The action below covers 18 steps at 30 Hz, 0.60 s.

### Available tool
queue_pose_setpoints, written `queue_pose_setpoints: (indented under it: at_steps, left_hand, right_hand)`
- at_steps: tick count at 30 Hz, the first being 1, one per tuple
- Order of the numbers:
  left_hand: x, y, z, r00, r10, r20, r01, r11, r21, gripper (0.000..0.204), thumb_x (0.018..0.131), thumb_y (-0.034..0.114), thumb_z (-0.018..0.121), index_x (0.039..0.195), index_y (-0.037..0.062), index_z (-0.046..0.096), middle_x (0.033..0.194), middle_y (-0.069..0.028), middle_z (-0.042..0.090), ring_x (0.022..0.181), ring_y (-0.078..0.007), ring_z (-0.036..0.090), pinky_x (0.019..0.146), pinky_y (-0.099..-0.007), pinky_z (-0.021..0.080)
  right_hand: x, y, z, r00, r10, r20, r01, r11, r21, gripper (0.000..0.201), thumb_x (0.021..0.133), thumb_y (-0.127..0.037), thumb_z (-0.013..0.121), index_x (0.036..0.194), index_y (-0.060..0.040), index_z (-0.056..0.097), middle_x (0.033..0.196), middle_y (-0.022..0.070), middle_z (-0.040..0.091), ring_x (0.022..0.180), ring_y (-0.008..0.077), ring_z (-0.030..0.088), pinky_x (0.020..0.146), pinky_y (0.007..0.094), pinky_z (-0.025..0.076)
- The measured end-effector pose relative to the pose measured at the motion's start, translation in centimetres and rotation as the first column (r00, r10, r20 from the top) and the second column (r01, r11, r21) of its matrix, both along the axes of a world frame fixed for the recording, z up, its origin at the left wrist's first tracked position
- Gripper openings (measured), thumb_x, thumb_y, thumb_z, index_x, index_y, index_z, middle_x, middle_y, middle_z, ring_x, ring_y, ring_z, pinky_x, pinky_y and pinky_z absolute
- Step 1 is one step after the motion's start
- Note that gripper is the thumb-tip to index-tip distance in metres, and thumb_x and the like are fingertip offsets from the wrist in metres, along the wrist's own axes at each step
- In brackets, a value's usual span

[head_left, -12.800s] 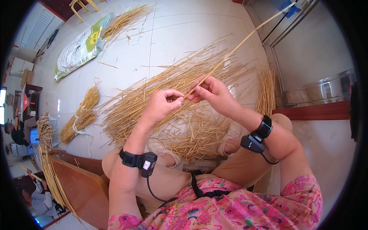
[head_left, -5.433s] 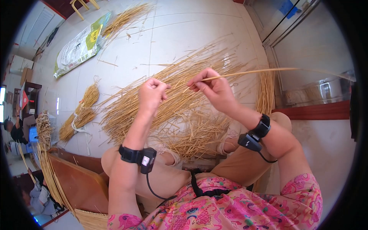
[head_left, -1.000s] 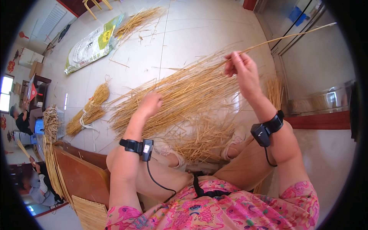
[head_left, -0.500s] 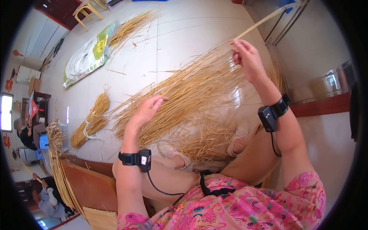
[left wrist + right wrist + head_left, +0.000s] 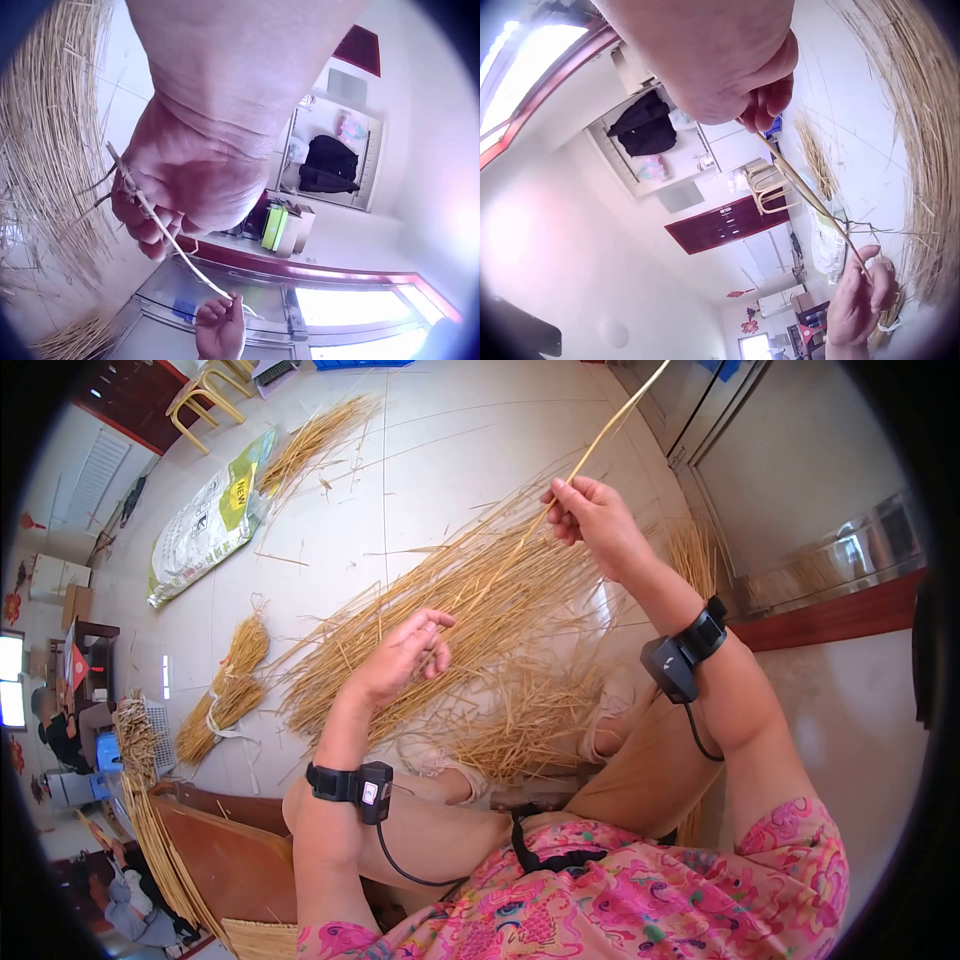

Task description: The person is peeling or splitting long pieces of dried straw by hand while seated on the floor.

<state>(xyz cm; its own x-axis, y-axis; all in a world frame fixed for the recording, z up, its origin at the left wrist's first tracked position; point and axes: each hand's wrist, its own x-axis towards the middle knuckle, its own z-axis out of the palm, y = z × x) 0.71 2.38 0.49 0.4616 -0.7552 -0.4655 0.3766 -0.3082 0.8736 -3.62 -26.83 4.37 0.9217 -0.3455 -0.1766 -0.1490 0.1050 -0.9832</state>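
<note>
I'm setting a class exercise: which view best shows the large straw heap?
The head view: it shows the large straw heap almost whole. Each wrist view shows only a section, cut off at the edge.

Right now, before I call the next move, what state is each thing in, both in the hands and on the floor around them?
Straw stalk: slanting, off the floor.
Right hand: pinching the stalk.
Left hand: fingers curled at the stalk's lower end.
Long straw: loose, spread out.
Short straw: loose, heaped.
Straw bundle: tied up.
Bag: lying down.
Straw tuft: lying at the bag's end.
</note>
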Motion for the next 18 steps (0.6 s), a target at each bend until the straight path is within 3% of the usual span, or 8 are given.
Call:
queue_pose_setpoints:
  at_steps: [3, 6, 7, 9, 12, 15, 18]
  left_hand:
    - [1.4, 1.7, 0.0, 0.995, -0.095, 0.009, 0.094, 0.988, 0.122, 0.028, 0.099, 0.024, 0.033, 0.106, 0.0021, 0.050, 0.068, -0.0025, 0.051, 0.061, -0.0069, 0.045, 0.054, -0.0197, 0.036]
    - [2.9, 4.0, -2.1, 0.964, -0.142, 0.226, 0.063, 0.944, 0.324, 0.026, 0.096, 0.022, 0.038, 0.102, 0.0027, 0.054, 0.067, -0.0056, 0.056, 0.062, -0.0131, 0.052, 0.056, -0.0256, 0.041]
    - [3.5, 5.2, -3.0, 0.891, -0.224, 0.395, 0.027, 0.894, 0.447, 0.025, 0.095, 0.023, 0.040, 0.101, 0.0032, 0.055, 0.071, -0.0072, 0.058, 0.067, -0.0169, 0.054, 0.060, -0.0299, 0.042]
    - [4.4, 7.1, -3.8, 0.646, -0.426, 0.634, -0.122, 0.762, 0.636, 0.024, 0.093, 0.023, 0.043, 0.099, 0.0041, 0.057, 0.078, -0.0103, 0.063, 0.076, -0.0244, 0.060, 0.068, -0.0386, 0.046]
    - [5.2, 8.0, -3.8, 0.682, -0.481, 0.550, -0.347, 0.449, 0.823, 0.025, 0.088, 0.022, 0.049, 0.103, 0.0047, 0.059, 0.096, -0.0164, 0.063, 0.093, -0.0344, 0.059, 0.083, -0.0455, 0.045]
    - [4.1, 8.0, -5.2, 0.101, -0.504, 0.858, -0.586, 0.667, 0.461, 0.025, 0.088, 0.019, 0.051, 0.107, 0.0044, 0.059, 0.107, -0.0179, 0.060, 0.097, -0.0346, 0.058, 0.089, -0.0435, 0.044]
    - [3.3, 4.1, -2.7, 0.057, -0.238, 0.969, -0.419, 0.876, 0.240, 0.029, 0.086, 0.016, 0.055, 0.113, 0.0049, 0.058, 0.114, -0.0186, 0.056, 0.098, -0.0312, 0.058, 0.088, -0.0392, 0.046]
  right_hand:
    - [0.0, -0.5, 0.3, 0.998, -0.052, 0.023, 0.052, 0.999, 0.001, 0.027, 0.095, -0.025, 0.046, 0.085, -0.0019, 0.057, 0.069, 0.0013, 0.055, 0.058, 0.0077, 0.051, 0.052, 0.0213, 0.042]
    - [0.2, -0.7, 0.3, 0.996, -0.074, 0.048, 0.074, 0.997, 0.004, 0.028, 0.095, -0.025, 0.046, 0.085, -0.0020, 0.057, 0.068, 0.0011, 0.054, 0.057, 0.0080, 0.051, 0.051, 0.0214, 0.042]
    - [0.2, -0.7, 0.2, 0.995, -0.078, 0.056, 0.078, 0.997, 0.003, 0.028, 0.095, -0.025, 0.046, 0.085, -0.0021, 0.057, 0.068, 0.0011, 0.054, 0.057, 0.0080, 0.051, 0.051, 0.0214, 0.042]
    - [0.3, -0.6, -0.1, 0.997, -0.069, 0.037, 0.069, 0.998, 0.004, 0.028, 0.095, -0.025, 0.046, 0.084, -0.0025, 0.057, 0.067, 0.0011, 0.054, 0.056, 0.0078, 0.051, 0.050, 0.0212, 0.041]
    - [0.2, -0.1, 0.0, 0.999, -0.042, 0.010, 0.042, 0.999, 0.010, 0.027, 0.095, -0.025, 0.046, 0.083, -0.0032, 0.057, 0.067, 0.0009, 0.054, 0.054, 0.0074, 0.050, 0.049, 0.0206, 0.041]
    - [0.0, 0.6, 0.2, 1.000, -0.005, -0.010, 0.005, 1.000, 0.019, 0.027, 0.094, -0.025, 0.048, 0.082, -0.0040, 0.058, 0.065, 0.0003, 0.054, 0.054, 0.0069, 0.050, 0.049, 0.0200, 0.041]
    - [-0.1, 1.4, 0.1, 0.997, 0.064, -0.030, -0.064, 0.998, 0.013, 0.026, 0.094, -0.026, 0.049, 0.082, -0.0054, 0.057, 0.064, -0.0012, 0.053, 0.053, 0.0058, 0.049, 0.049, 0.0190, 0.040]
